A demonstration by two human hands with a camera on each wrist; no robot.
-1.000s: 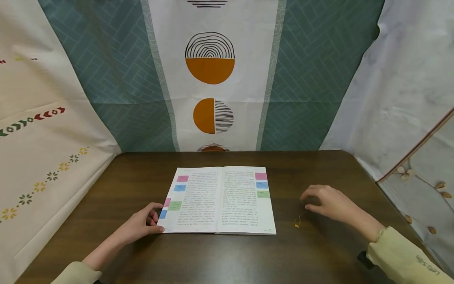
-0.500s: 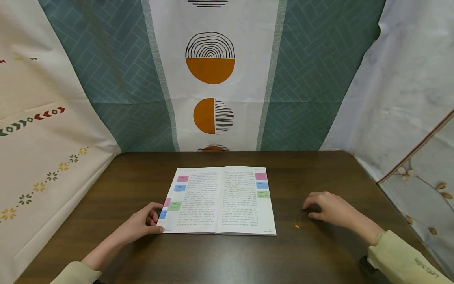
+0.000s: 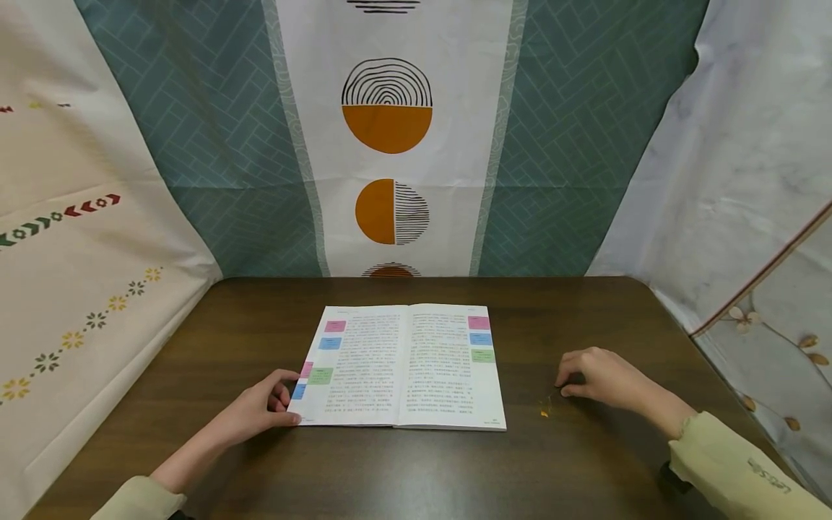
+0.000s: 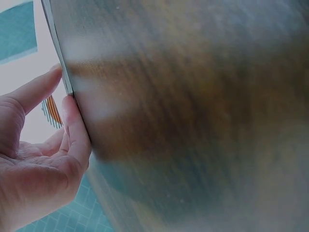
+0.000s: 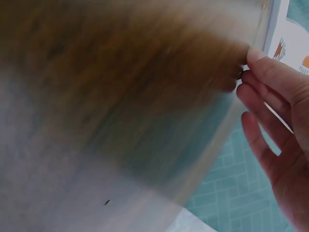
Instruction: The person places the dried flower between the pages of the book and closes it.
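An open book (image 3: 434,379) lies flat on the brown table, its printed pages carrying pink, blue and green marks near the outer margins. My left hand (image 3: 256,412) holds the book's lower left corner. In the left wrist view the thumb is at the book's thin edge (image 4: 57,43), with the other fingers below. Right of the book lies a thin strand with a gold-coloured piece (image 3: 544,413) at its near end. My right hand (image 3: 604,375) pinches at the strand's other end, where a small dark bit (image 5: 240,72) shows between thumb and fingers; the fingers partly hide it.
The brown table (image 3: 416,477) reaches back to a green and white patterned cloth (image 3: 390,166). A cream embroidered cloth (image 3: 84,289) hangs at the left and a pale marbled one (image 3: 734,180) at the right.
My right hand has lowered toward the table, its thumb and fingers closing together by the strand's end. The left hand and the book have stayed put.
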